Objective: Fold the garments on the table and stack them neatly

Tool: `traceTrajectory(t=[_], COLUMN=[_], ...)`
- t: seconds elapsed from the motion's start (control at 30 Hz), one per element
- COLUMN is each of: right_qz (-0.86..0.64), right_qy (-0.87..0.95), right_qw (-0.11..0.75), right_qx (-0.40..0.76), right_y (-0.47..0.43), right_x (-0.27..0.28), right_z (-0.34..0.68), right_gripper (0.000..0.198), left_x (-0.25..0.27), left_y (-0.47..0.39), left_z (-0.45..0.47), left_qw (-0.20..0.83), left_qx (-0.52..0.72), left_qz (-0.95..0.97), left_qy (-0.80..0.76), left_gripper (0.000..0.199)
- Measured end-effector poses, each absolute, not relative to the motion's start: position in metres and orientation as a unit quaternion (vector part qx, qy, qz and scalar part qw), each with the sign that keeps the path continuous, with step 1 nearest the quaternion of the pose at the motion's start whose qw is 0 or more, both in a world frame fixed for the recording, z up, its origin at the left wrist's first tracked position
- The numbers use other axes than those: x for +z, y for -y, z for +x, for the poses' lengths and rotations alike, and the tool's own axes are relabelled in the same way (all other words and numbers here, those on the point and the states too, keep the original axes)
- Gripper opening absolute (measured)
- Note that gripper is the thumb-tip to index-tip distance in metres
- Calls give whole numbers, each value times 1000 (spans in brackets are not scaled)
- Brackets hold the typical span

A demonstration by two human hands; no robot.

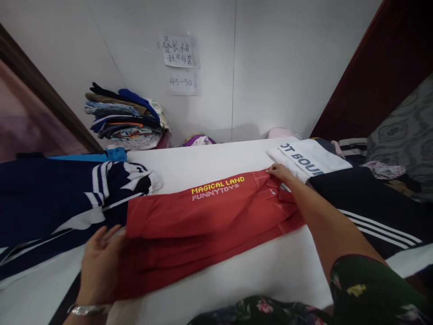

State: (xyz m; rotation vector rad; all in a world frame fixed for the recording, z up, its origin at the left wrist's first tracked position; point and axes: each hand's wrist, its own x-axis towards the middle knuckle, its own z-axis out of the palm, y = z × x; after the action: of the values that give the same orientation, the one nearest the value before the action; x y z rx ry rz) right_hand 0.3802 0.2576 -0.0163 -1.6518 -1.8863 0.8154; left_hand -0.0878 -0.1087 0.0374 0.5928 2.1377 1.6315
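Observation:
Red trousers (209, 212) lie across the white table, with yellow and white lettering along the upper leg. A silvery button and pale stitching show at their waist end on the right. My right hand (280, 173) is closed on the far corner of that waist end, pinching the cloth. Beside the leg hems on the left is my left hand (103, 257), slightly blurred, its fingers stretched out and apart at the edge of the cloth. Whether its thumb side touches the trousers is hard to make out.
Navy and white clothes (43, 198) lie at left. A folded white garment (314, 155) and black clothing with white stripes (375, 207) lie at right. Against the wall stands a clothes stack (125, 119), near handwritten paper signs (181, 52). The white tabletop (203, 162) runs to the wall.

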Motion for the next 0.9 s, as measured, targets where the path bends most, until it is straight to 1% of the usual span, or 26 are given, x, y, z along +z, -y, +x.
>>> traceTrajectory(t=[0.03,0.1,0.17,0.23,0.33,0.43,0.53,0.63,0.73,0.83,0.9], right_qz=[-600,-593,-594,-599,-606,-608,-619,-652,-692,-712,-708], right_qy=[693,692,689,686,688,698,703,691,668,657,663], right_qw=[256,271,284,289,288,281,259,230,209,198,205], right_qx=[305,309,302,293,276,254,237,212,176,150,136], right_y=[-257,-256,-257,-259,-261,-263,-263,-262,-261,-258,-253], right_x=[-15,-12,-10,-10,-13,-18,-20,-20,-20,-17,-11], right_z=[382,387,391,394,396,396,395,391,383,374,366], right_gripper=[20,28,38,47,51,46,32,22,19,21,28], left_x=[44,55,58,51,32,12,1,-2,0,0,-1], left_y=[110,106,93,74,45,27,25,30,32,32,31], left_z=[-86,-82,-77,-73,-70,-70,-72,-73,-73,-72,-72], left_qw=[118,-25,-88,-93,-81,-74,-59,-58,-64,-70,-71], left_qx=[541,443,369,307,191,81,-1,-32,-41,-60,-61], left_qz=[240,359,510,618,670,670,692,717,721,717,718], left_qy=[-797,-821,-772,-718,-713,-735,-720,-694,-689,-691,-690], left_gripper=[66,59,47,43,47,52,47,47,48,48,48])
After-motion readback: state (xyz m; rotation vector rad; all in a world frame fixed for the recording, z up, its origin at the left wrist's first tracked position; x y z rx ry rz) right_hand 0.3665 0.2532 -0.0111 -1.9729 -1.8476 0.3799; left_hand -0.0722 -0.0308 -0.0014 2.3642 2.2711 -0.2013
